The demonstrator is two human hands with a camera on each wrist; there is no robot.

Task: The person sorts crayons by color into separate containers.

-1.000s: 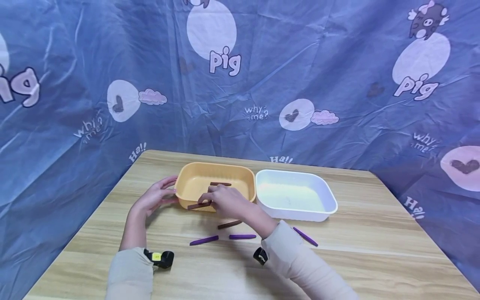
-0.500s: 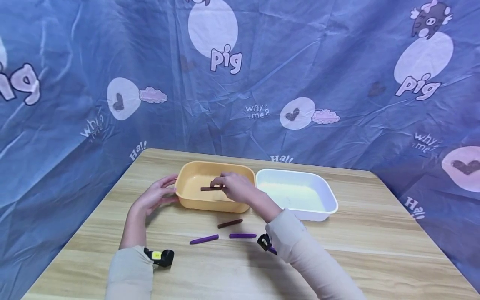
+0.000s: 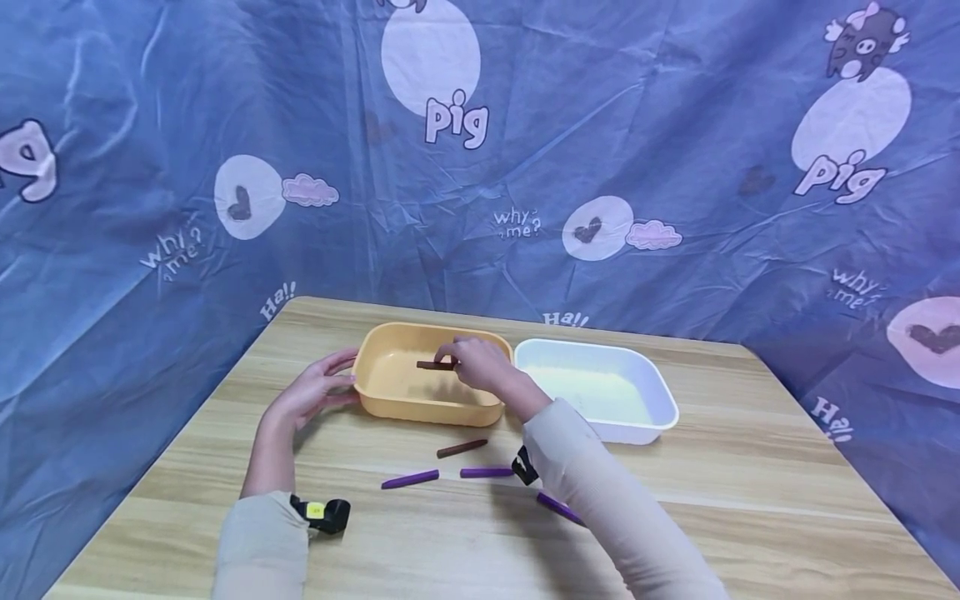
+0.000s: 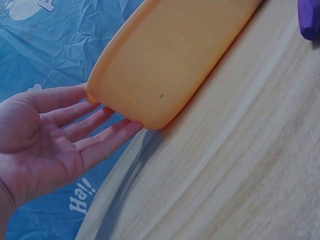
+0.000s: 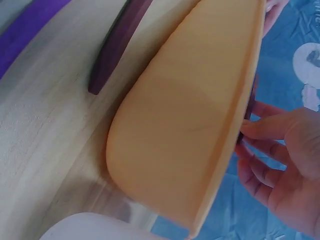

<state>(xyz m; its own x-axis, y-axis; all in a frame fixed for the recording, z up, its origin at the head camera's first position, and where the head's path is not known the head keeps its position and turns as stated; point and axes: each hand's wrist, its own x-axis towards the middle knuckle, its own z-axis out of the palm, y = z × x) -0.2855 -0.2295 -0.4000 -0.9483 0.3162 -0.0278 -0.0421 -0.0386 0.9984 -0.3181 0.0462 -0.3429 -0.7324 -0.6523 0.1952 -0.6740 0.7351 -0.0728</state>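
My right hand point(image 3: 480, 364) is over the inside of the yellow-orange plastic box point(image 3: 431, 411), pinching a brown crayon point(image 3: 429, 365) between thumb and fingers. The right wrist view shows this hand point(image 5: 287, 150) beyond the box's rim, with the crayon mostly hidden behind the wall. My left hand point(image 3: 311, 390) steadies the box's left end. In the left wrist view its outstretched fingers point(image 4: 100, 135) touch the end wall. Another brown crayon point(image 3: 462, 448) lies on the table in front of the box.
A white plastic box point(image 3: 600, 429) stands right beside the yellow-orange one. Purple crayons lie nearer on the wooden table point(image 3: 420, 550): one at left point(image 3: 410, 479), one in the middle point(image 3: 483, 472), and one partly under the right forearm point(image 3: 558, 508). A blue printed cloth point(image 3: 450, 250) hangs behind.
My right hand has carried the brown crayon from over the box's front rim back and rightward into the box. A brown crayon seen inside earlier is now hidden. The left hand has stayed put.
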